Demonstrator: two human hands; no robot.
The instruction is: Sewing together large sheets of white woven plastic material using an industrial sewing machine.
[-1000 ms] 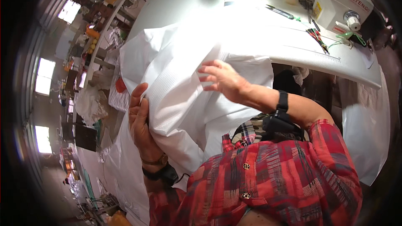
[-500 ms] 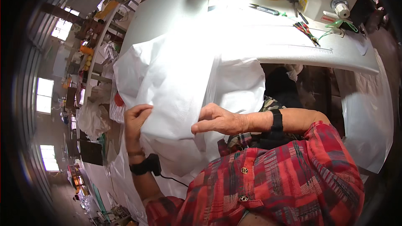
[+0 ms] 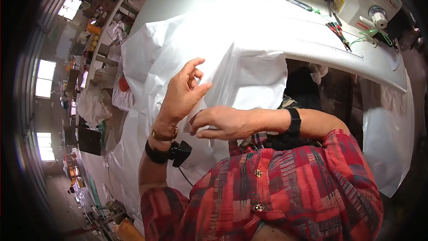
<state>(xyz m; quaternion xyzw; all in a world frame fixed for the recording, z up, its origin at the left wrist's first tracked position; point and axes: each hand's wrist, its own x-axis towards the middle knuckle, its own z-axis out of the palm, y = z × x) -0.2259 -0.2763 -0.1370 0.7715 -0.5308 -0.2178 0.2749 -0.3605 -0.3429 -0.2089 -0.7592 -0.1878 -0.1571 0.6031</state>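
Note:
A large white sheet of thin, crinkled material (image 3: 149,69) spreads from the sewing table down over my lap; I cannot tell whether it is cloth or plastic. My left hand (image 3: 183,91) is raised over its middle, open, with fingers bent and spread and nothing in them. Just below and to the right, my right hand (image 3: 225,122) hovers at the folded part of the sheet near my lap. Its fingers are curled loosely, apart from the thumb, and no material shows between them. The two hands nearly meet.
A sewing machine (image 3: 372,0) stands at the far side of the pale table (image 3: 388,69). Near it lie a cutter knife (image 3: 296,3), red-and-black-handled tools (image 3: 339,35) and a clear ruler (image 3: 334,51). White material hangs at the right; a cluttered shelf (image 3: 100,49) stands at the left.
My left hand has left the sheet's left edge, moving up and right over it with fingers opened. My right hand has shifted slightly left, its pinch loosened. The view has shifted a little.

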